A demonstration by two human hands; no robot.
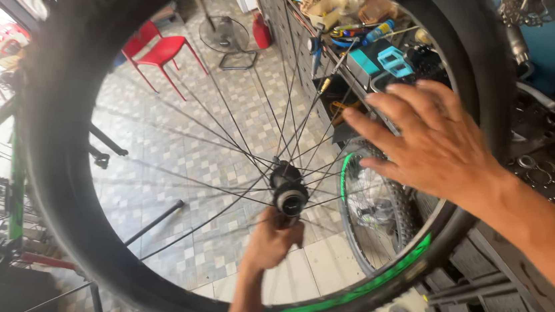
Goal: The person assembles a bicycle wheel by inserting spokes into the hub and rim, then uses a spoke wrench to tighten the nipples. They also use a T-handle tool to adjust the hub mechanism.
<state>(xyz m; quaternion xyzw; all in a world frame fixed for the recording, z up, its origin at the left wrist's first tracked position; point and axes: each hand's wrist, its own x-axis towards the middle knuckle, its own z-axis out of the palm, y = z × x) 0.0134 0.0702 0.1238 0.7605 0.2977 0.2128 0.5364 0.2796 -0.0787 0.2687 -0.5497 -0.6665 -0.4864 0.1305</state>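
Observation:
A large bicycle wheel with a black tyre, green-striped rim and thin spokes fills the view, held up in front of me. My left hand is closed around the axle just below the black hub. My right hand is spread flat with fingers apart, in front of the spokes on the wheel's right side, beside the tyre; whether it touches them I cannot tell.
Behind the wheel lie a tiled floor, a red plastic chair, a floor fan and a red canister. A cluttered workbench with tools runs along the right. A second green-rimmed wheel leans below it. A green bicycle frame stands left.

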